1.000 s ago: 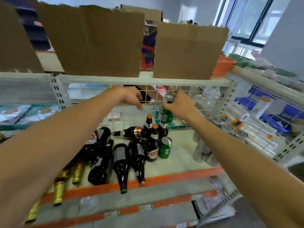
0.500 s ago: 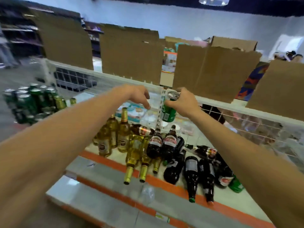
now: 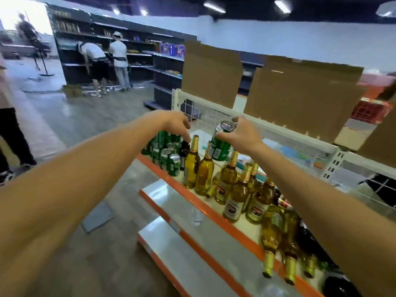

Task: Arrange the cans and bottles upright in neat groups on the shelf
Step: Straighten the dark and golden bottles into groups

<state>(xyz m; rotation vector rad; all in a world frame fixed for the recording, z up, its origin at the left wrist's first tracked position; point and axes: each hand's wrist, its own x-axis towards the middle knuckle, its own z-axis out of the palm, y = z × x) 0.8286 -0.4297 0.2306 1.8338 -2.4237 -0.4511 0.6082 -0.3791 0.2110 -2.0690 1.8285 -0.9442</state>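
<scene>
Fingers [image 3: 236,120] of the right hand [image 3: 243,136] curl round a tilted green aluminium drink can [image 3: 220,146], held in the air above upright golden glass bottles [image 3: 233,189] on the orange-edged white shelf [image 3: 214,211]. The left hand [image 3: 173,123] hovers over standing green cans [image 3: 165,153], fingers loosely curled and empty. Dark bottles [image 3: 308,239] lie partly hidden behind the right forearm.

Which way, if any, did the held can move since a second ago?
Yes. The can in the right hand moved left along the shelf, now over the yellow bottles.

Grey concrete floor [image 3: 64,129] is laid at 9 o'clock; dark shelving units [image 3: 162,67] are ranged at 11; white wall [image 3: 310,41] is seen at 1; strip lights [image 3: 214,7] are mounted overhead at 12.
</scene>
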